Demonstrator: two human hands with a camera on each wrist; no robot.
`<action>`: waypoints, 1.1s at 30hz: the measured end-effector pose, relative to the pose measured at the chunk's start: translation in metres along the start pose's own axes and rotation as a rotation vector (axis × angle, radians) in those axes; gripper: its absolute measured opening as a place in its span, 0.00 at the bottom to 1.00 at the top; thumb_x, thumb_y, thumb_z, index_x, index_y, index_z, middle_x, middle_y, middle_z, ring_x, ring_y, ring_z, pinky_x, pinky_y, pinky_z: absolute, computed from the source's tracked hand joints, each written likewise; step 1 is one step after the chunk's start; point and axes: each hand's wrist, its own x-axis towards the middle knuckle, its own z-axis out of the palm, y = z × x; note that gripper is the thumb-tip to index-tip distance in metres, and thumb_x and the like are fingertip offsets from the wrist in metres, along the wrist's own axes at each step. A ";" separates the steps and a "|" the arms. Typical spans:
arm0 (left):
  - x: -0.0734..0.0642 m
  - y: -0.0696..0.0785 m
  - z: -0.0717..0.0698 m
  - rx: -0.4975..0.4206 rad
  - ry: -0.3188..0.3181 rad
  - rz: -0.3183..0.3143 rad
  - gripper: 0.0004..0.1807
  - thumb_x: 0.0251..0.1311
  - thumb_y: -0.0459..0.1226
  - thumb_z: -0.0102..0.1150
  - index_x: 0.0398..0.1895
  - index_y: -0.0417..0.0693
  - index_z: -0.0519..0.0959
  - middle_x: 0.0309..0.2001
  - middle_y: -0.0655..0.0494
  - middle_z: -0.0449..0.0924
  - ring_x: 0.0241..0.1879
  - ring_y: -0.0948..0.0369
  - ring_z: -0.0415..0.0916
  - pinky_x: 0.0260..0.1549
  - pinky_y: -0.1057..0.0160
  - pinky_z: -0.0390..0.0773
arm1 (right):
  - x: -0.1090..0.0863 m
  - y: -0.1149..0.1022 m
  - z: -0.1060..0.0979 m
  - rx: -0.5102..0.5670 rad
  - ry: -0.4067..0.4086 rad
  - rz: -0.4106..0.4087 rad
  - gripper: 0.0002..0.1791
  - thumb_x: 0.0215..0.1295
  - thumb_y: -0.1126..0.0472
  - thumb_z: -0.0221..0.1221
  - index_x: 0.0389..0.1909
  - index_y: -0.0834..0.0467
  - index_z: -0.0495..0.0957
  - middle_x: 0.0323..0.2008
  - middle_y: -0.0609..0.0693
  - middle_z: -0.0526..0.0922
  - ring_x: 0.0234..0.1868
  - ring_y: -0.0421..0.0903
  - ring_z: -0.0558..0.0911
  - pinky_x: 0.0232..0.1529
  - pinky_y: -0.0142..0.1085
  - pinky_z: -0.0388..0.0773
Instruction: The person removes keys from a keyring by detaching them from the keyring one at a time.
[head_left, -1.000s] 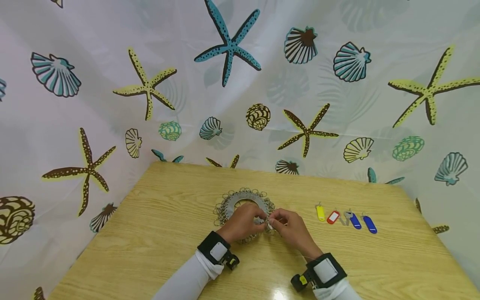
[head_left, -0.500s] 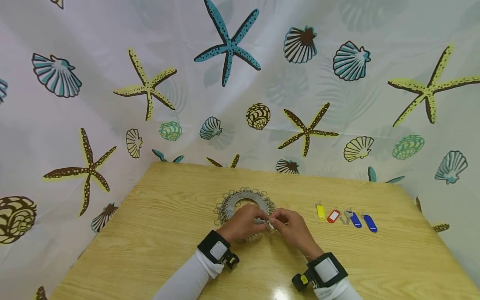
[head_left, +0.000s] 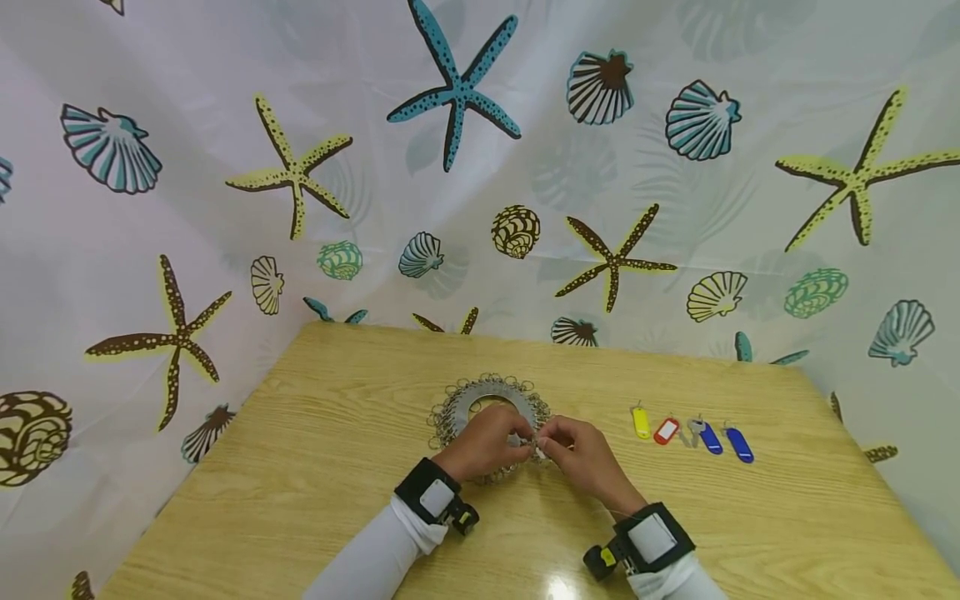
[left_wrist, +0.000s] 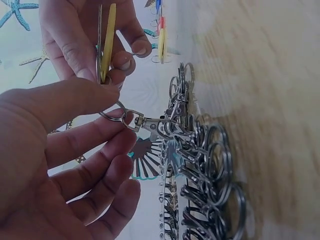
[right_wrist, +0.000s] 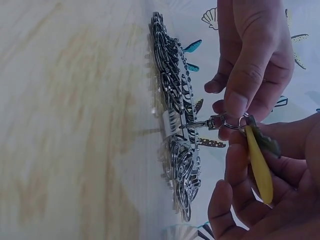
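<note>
My left hand [head_left: 487, 446] pinches a split ring [left_wrist: 111, 116] between thumb and forefinger, its other fingers loosely bent below. That ring joins a swivel clasp [left_wrist: 150, 125], which is hooked to a round flat metal ring [head_left: 459, 410] crowded with similar clasps and rings. My right hand [head_left: 581, 454] meets the left at the near right rim. It pinches a yellow key tag [right_wrist: 261, 170] with a key [right_wrist: 265, 140] beside it, at the end close to the split ring. A small loop [right_wrist: 242, 121] on the tag is right at the split ring; fingertips partly hide where they meet.
To the right on the wooden table [head_left: 330, 467] lie a yellow tag [head_left: 640, 423], a red tag [head_left: 666, 431], loose-looking keys [head_left: 693, 432] and two blue tags, one [head_left: 710, 440] beside the keys and one [head_left: 739, 446] farther right. A patterned curtain [head_left: 480, 200] surrounds the table's far sides.
Both hands stay in nearly the same place at the metal ring's rim. Only the fingertips and the small pieces between them shift slightly.
</note>
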 end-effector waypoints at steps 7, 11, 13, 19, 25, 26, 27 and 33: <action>-0.001 0.001 0.000 0.022 -0.023 -0.026 0.08 0.61 0.39 0.65 0.42 0.50 0.86 0.37 0.61 0.83 0.40 0.61 0.78 0.39 0.69 0.74 | 0.000 0.000 0.001 0.000 -0.003 0.000 0.04 0.66 0.63 0.60 0.33 0.52 0.81 0.32 0.43 0.82 0.34 0.41 0.79 0.35 0.35 0.74; -0.001 0.001 0.001 -0.018 -0.029 -0.052 0.09 0.63 0.41 0.63 0.43 0.50 0.86 0.36 0.63 0.82 0.39 0.61 0.77 0.36 0.69 0.73 | 0.000 0.000 -0.001 -0.017 0.017 -0.010 0.04 0.67 0.63 0.60 0.33 0.52 0.81 0.32 0.43 0.82 0.34 0.41 0.79 0.35 0.35 0.74; -0.001 0.001 0.001 -0.038 -0.024 -0.059 0.09 0.63 0.40 0.62 0.42 0.49 0.87 0.36 0.62 0.83 0.38 0.61 0.77 0.34 0.70 0.73 | 0.000 -0.001 -0.002 -0.013 0.016 -0.011 0.04 0.67 0.63 0.60 0.33 0.52 0.81 0.32 0.44 0.82 0.34 0.41 0.79 0.34 0.35 0.74; -0.001 0.000 0.002 -0.029 0.006 -0.046 0.06 0.61 0.39 0.64 0.36 0.50 0.88 0.32 0.63 0.83 0.36 0.59 0.77 0.35 0.69 0.71 | 0.000 0.001 -0.001 0.004 -0.008 -0.013 0.04 0.67 0.63 0.60 0.33 0.51 0.81 0.32 0.43 0.82 0.33 0.41 0.79 0.33 0.35 0.73; -0.001 0.003 0.000 0.028 0.012 -0.044 0.05 0.60 0.38 0.65 0.37 0.50 0.88 0.32 0.62 0.82 0.38 0.58 0.76 0.40 0.66 0.71 | 0.000 0.002 0.002 0.012 -0.008 0.008 0.04 0.66 0.63 0.60 0.32 0.51 0.81 0.32 0.43 0.82 0.34 0.41 0.79 0.36 0.37 0.73; -0.001 0.003 0.000 0.037 0.010 -0.046 0.06 0.60 0.37 0.65 0.37 0.50 0.88 0.33 0.61 0.82 0.38 0.59 0.76 0.41 0.66 0.72 | 0.000 0.002 0.002 0.014 -0.009 0.012 0.04 0.66 0.63 0.60 0.32 0.51 0.81 0.32 0.43 0.82 0.34 0.41 0.78 0.36 0.37 0.73; -0.001 0.004 0.000 0.045 0.010 -0.048 0.06 0.59 0.38 0.65 0.38 0.50 0.88 0.34 0.61 0.82 0.39 0.59 0.76 0.41 0.66 0.72 | 0.000 0.002 0.002 0.016 -0.008 0.012 0.04 0.66 0.63 0.60 0.32 0.51 0.81 0.32 0.43 0.82 0.34 0.40 0.78 0.36 0.37 0.73; 0.000 0.005 0.000 0.078 0.012 -0.051 0.07 0.59 0.38 0.67 0.40 0.51 0.87 0.36 0.60 0.82 0.40 0.60 0.76 0.42 0.65 0.72 | -0.001 0.000 0.001 0.010 0.001 0.018 0.04 0.66 0.63 0.60 0.33 0.52 0.81 0.32 0.43 0.82 0.34 0.41 0.78 0.36 0.36 0.73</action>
